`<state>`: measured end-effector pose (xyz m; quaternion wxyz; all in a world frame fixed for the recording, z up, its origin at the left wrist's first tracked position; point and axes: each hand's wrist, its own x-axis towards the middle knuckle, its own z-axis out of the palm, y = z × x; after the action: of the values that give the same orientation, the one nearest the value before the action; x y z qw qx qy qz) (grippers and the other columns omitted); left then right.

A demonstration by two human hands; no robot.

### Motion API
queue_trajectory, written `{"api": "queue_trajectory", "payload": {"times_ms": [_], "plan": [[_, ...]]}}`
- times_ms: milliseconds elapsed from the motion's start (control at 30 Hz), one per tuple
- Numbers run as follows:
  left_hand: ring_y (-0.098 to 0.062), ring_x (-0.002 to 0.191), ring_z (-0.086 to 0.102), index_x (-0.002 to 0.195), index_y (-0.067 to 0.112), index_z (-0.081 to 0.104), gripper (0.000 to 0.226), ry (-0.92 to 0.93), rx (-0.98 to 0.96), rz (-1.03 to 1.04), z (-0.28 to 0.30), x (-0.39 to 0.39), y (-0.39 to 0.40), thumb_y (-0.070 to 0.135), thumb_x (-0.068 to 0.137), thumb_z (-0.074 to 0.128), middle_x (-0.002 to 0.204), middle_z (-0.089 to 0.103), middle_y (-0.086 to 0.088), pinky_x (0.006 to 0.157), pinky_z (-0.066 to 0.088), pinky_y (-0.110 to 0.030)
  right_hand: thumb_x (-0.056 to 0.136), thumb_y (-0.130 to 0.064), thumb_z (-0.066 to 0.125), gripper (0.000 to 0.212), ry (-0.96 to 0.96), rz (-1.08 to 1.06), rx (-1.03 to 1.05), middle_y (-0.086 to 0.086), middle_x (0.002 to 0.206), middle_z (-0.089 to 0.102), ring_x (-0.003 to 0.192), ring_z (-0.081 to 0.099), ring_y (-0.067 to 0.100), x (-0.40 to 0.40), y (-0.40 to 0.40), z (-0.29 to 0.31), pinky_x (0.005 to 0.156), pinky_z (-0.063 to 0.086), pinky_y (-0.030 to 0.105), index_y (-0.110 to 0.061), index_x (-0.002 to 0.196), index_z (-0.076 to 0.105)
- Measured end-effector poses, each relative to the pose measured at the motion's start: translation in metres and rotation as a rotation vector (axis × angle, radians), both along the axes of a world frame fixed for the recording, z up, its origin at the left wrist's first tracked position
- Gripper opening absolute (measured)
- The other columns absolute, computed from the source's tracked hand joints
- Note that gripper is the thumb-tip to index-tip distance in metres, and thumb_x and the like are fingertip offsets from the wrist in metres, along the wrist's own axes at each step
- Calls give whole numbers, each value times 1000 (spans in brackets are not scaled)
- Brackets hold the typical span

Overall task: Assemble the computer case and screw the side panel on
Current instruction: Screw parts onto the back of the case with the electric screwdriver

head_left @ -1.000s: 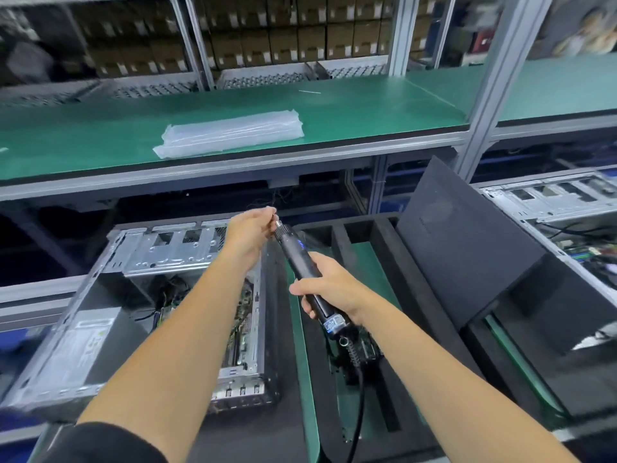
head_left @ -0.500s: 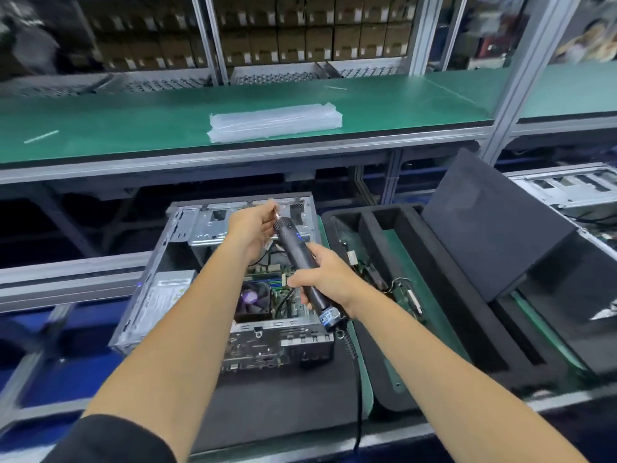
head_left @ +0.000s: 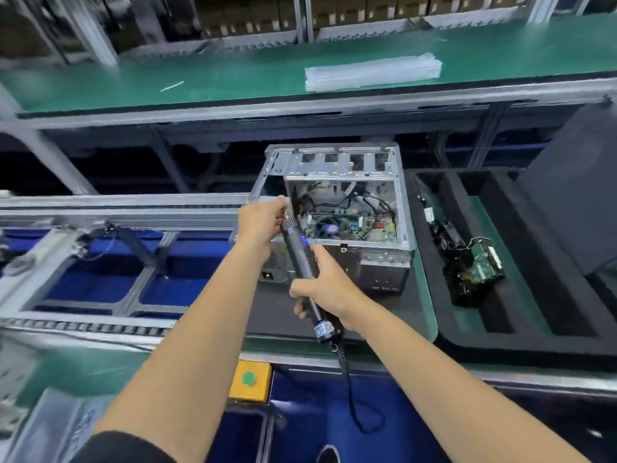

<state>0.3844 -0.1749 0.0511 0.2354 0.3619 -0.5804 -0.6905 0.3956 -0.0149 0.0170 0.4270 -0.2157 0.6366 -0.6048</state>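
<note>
bare metal computer case [head_left: 337, 168]; matt black foam tray [head_left: 541, 295].

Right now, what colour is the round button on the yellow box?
Green button, seen in the head view.

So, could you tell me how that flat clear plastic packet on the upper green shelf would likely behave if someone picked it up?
The clear plastic packet lies flat and looks like thin film, so it would probably flop or sag when lifted at one end. It is likely light for its size. Its glossy surface may be slippery on the green shelf, sliding rather than rolling.

label on electric screwdriver [head_left: 302, 262] blurred, no text readable
</note>
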Motion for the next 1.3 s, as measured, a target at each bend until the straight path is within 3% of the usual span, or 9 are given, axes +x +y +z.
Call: {"api": "queue_trajectory", "payload": {"times_ms": [67, 233, 400, 767, 933, 1300], "plan": [[-14, 53, 46, 82, 8, 60, 5, -36, 30, 48, -12, 23, -6, 10, 81, 64, 65, 57, -5, 43, 34, -19, 82, -2, 64, 66, 12, 12, 30, 21, 99, 59, 51, 59, 24, 21, -10, -9, 49, 52, 33, -31, 130, 30], [-8, 46, 50, 78, 6, 66, 12, -106, 125, 75, -40, 64, -28, 16, 85, 66, 65, 64, -4, 40, 35, -16, 77, -9, 67, 60, 3, -5, 113, 14, 88, 54, 48, 56, 23, 64, -35, -28, 51, 50, 33, -22, 126, 37], [-10, 57, 57, 78, 6, 69, 11, -103, 170, 66, -66, 84, -47, 13, 85, 66, 67, 69, -4, 48, 43, -19, 77, -8, 69, 41, 5, -62, 136, 14, 92, 52, 45, 55, 19, 94, -57, -43, 48, 51, 31, -25, 105, 44], [-10, 61, 62, 84, 7, 69, 13, -4, 280, -16, -83, 87, -69, 10, 89, 58, 66, 69, 0, 53, 49, -21, 70, -13, 68, 45, -3, -134, 135, 12, 87, 52, 46, 55, 21, 101, -83, -55, 51, 52, 33, -30, 105, 45], [-12, 62, 62, 84, 7, 68, 13, -5, 265, -42, -84, 82, -74, 12, 90, 59, 67, 70, 0, 67, 49, -28, 70, -13, 68, 48, -18, -136, 122, 14, 88, 53, 46, 57, 21, 98, -86, -56, 50, 52, 34, -31, 108, 44], [-10, 60, 62, 79, 9, 67, 16, -7, 256, -46, -80, 82, -72, 13, 92, 59, 65, 69, 0, 64, 48, -25, 73, -12, 69, 44, -1, -147, 134, 14, 89, 53, 46, 57, 19, 98, -86, -54, 53, 53, 35, -23, 107, 44]]}}
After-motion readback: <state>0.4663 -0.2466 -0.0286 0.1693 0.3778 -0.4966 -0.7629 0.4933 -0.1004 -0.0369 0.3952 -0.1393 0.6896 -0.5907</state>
